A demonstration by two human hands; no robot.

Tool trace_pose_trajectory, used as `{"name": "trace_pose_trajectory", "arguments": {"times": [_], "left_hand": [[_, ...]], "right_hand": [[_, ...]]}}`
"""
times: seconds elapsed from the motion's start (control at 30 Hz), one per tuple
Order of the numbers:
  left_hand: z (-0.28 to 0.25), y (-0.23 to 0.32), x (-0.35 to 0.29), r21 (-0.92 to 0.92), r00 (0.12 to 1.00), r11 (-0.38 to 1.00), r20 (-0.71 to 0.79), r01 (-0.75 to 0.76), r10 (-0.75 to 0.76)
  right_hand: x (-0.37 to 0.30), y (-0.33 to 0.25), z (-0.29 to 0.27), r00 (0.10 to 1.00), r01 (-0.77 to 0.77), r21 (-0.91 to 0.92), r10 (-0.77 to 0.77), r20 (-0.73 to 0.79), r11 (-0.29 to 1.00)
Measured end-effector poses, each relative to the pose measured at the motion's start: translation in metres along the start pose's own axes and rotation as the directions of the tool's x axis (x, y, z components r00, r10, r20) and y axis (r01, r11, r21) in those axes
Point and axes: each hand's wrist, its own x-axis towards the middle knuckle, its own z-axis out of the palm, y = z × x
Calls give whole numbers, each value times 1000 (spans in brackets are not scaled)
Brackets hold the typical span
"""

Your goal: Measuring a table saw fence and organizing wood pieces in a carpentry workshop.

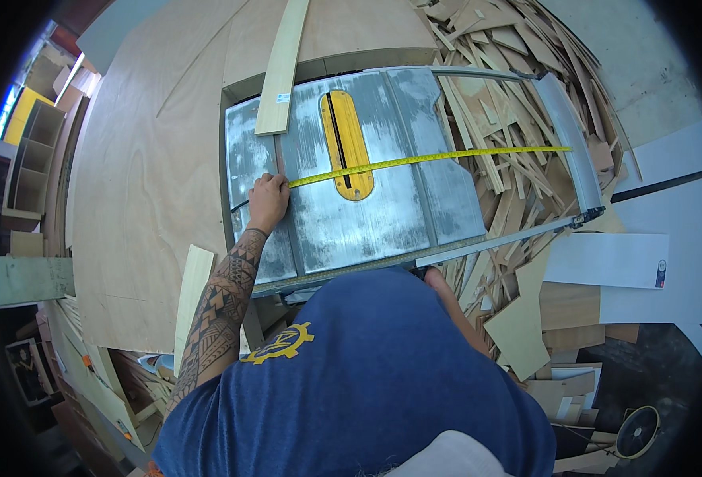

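Observation:
My left hand (269, 199) is closed around the near end of a yellow tape measure (414, 159), on the left part of a metal table saw top (311, 230). The blade of the tape runs across the saw to the grey fence (571, 135) at the right. It passes over the yellow insert plate (347, 143) with its dark slot. My right hand (433, 277) is low at the saw's front rail (478, 248); its fingers are hidden behind my body and the rail. A pale wooden board (281, 79) lies over the saw's back left edge.
Large plywood sheets (144, 175) surround the saw at left and back. Wood offcuts (518, 175) are heaped under and behind the fence at right. White panels (605, 258) lie farther right. Another pale strip (194, 294) stands beside my left forearm. A round fan-like object (638, 432) is at lower right.

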Motion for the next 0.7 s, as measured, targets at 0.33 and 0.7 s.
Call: {"name": "trace_pose_trajectory", "arguments": {"times": [0.33,0.7], "left_hand": [[3,-3,2,-7,1000,1000,6,9,-9],[11,-13,-1,-38,1000,999,-11,0,0]], "right_hand": [[13,2,-6,999,-23,-11,24,23,1000],[-14,5,41,942,187,87,-154,-298,979]]}}
